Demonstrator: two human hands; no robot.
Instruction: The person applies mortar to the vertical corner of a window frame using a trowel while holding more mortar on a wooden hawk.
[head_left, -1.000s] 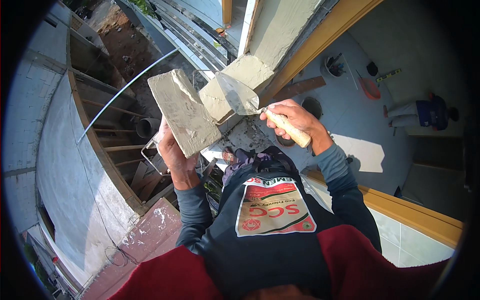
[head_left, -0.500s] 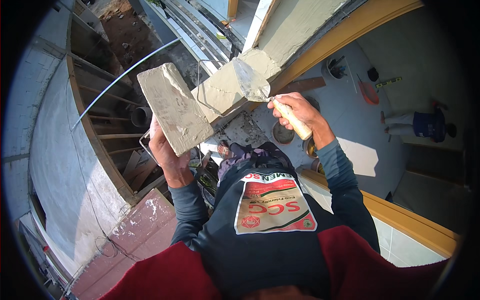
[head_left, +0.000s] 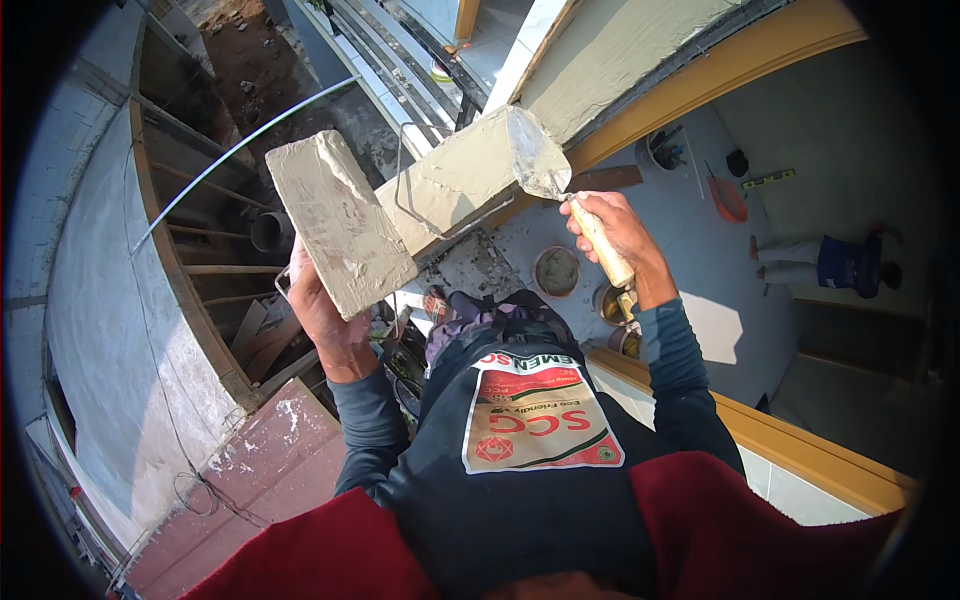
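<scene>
My left hand (head_left: 325, 310) grips a rectangular board coated in grey mortar (head_left: 345, 225) from its lower left side, and the board hides some of its fingers. The fingers of my right hand (head_left: 620, 240) are wrapped round the worn pale handle of a pointing trowel (head_left: 540, 160). Its mortar-smeared metal blade lies over the far end of a narrow plastered ledge (head_left: 450, 185), where the ledge meets a plastered wall (head_left: 620, 60). Whether the blade touches the surface, I cannot tell. Bent metal rod clamps (head_left: 400, 190) straddle the ledge between the board and the trowel.
Beyond the ledge runs a yellow-brown frame (head_left: 720, 65). Below on the tiled floor are a bucket of mortar (head_left: 556, 272), a bucket with tools (head_left: 662, 150) and an orange-red pan (head_left: 728, 200). Another person (head_left: 845, 265) is at the right. A curved concrete wall (head_left: 150, 330) stands left.
The trowel and my right hand have moved to the right, toward the wall end of the ledge. The board in my left hand has shifted slightly left in view.
</scene>
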